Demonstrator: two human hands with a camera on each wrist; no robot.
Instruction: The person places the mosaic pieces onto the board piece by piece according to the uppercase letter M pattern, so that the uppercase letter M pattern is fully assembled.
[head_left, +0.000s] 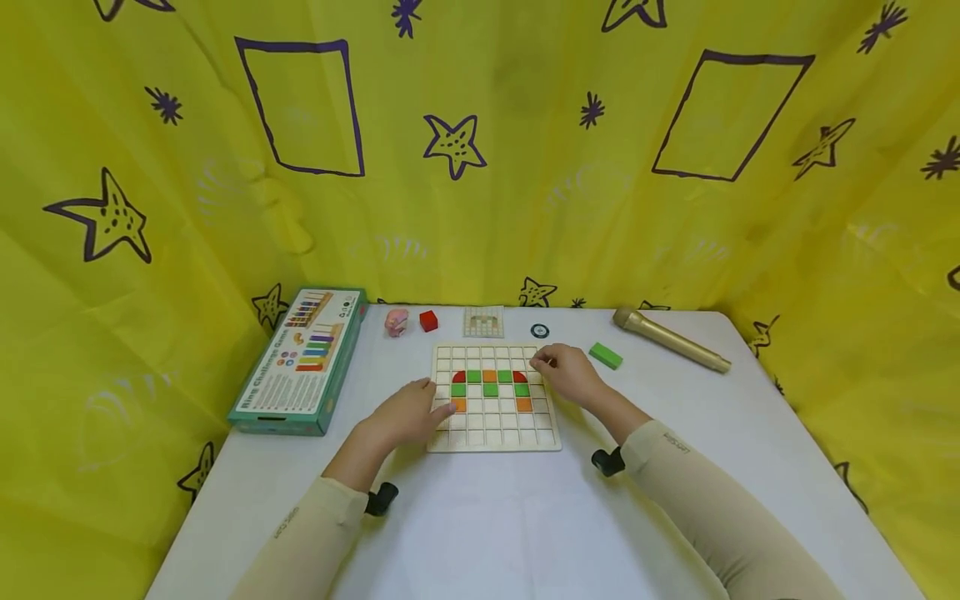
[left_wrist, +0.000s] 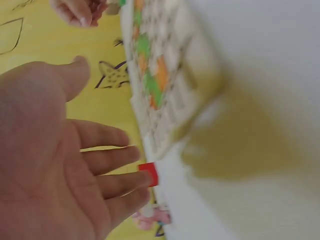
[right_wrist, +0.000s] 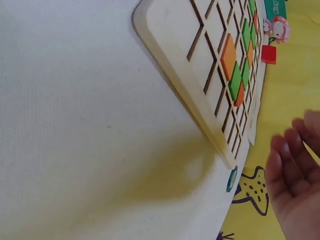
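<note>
A wooden grid board lies in the middle of the white table, with red, green and orange tiles in its upper rows. My left hand rests at the board's left edge; in the left wrist view the left hand shows a spread palm and straight fingers holding nothing. My right hand hovers over the board's upper right corner with loosely curled fingers. In the right wrist view its fingers are relaxed and empty beside the board.
A green game box lies at the left. Behind the board are a pink toy, a red cube, a pattern card and a small round object. A green block and a gold microphone lie at the right.
</note>
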